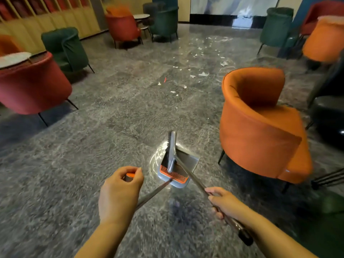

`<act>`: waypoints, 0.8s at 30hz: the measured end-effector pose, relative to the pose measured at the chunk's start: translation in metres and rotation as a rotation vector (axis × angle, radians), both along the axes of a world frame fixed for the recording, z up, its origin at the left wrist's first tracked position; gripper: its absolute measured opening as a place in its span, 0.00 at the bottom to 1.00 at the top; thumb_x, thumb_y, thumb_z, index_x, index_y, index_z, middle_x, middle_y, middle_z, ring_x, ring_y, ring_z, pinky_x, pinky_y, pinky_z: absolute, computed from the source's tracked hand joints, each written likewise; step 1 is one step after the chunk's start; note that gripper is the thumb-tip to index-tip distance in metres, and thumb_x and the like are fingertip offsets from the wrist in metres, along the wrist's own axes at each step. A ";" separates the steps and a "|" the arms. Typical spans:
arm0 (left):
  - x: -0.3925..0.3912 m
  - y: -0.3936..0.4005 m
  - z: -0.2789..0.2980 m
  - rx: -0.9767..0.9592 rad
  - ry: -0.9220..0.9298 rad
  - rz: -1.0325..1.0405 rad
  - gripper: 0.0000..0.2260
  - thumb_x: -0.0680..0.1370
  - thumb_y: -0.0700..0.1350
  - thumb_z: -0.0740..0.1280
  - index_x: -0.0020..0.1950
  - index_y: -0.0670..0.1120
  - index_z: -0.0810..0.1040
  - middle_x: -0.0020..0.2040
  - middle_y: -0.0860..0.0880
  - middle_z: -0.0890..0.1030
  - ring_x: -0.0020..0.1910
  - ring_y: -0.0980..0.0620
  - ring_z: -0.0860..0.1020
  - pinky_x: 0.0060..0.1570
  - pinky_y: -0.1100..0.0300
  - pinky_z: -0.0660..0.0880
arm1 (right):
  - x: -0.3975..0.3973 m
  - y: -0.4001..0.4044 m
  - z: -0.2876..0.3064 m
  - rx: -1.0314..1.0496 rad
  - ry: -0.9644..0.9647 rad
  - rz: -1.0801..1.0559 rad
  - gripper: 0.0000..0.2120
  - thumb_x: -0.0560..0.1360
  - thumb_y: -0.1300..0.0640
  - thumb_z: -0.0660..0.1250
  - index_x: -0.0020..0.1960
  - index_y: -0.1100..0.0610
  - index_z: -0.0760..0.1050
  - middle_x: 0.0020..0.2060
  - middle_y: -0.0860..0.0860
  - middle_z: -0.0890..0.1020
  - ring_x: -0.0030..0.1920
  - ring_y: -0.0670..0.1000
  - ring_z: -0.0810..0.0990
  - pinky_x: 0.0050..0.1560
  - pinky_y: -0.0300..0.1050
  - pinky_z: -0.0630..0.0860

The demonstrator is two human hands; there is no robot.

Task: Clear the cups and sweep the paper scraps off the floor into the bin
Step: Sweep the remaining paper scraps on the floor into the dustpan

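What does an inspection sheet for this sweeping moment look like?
Surface: grey marble floor, glossy.
Job's things: paper scraps scattered far ahead; broom head resting in dustpan; no cups or bin seen.
Clutter: small red scrap among the paper.
Grippers: left hand grips the dustpan handle top; right hand grips the broom handle.
Cables: nothing seen.
Surroundings: orange armchair close right; red and green armchairs, small round tables.

Head-worn wide-angle view, facing forward-down over floor (111,127), hands near.

The left hand (120,189) grips the dustpan (178,168) handle; the right hand (224,202) grips the broom (172,151) handle. Paper scraps (202,73) lie far ahead.
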State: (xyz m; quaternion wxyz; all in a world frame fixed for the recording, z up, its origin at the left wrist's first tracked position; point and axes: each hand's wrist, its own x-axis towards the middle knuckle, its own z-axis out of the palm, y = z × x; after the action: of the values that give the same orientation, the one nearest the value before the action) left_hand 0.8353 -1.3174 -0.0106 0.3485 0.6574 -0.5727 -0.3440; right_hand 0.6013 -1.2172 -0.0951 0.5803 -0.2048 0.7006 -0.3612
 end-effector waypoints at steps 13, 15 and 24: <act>-0.067 -0.252 -0.005 -0.008 0.042 -0.029 0.05 0.74 0.51 0.71 0.37 0.56 0.81 0.30 0.55 0.80 0.35 0.50 0.81 0.41 0.49 0.79 | -0.067 -0.248 -0.022 0.017 -0.025 0.002 0.11 0.81 0.62 0.57 0.62 0.53 0.69 0.31 0.57 0.72 0.22 0.49 0.66 0.21 0.36 0.62; -0.076 -0.299 -0.007 -0.003 0.046 -0.056 0.05 0.73 0.51 0.71 0.37 0.58 0.81 0.30 0.55 0.80 0.35 0.50 0.81 0.42 0.48 0.79 | -0.077 -0.291 -0.025 0.041 -0.047 -0.043 0.11 0.81 0.61 0.57 0.62 0.53 0.70 0.31 0.57 0.72 0.23 0.49 0.66 0.22 0.36 0.62; -0.127 -0.467 0.000 -0.001 0.017 -0.144 0.05 0.73 0.52 0.72 0.37 0.57 0.81 0.30 0.55 0.80 0.35 0.50 0.80 0.40 0.51 0.78 | -0.114 -0.444 -0.017 0.020 -0.099 -0.188 0.11 0.82 0.64 0.55 0.62 0.58 0.68 0.33 0.57 0.70 0.16 0.45 0.65 0.19 0.30 0.59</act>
State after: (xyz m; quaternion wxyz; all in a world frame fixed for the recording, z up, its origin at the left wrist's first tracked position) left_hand 0.7086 -1.7841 -0.0102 0.3282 0.6114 -0.6158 -0.3731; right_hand 0.4870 -1.6615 -0.1125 0.5797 -0.1144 0.6908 -0.4168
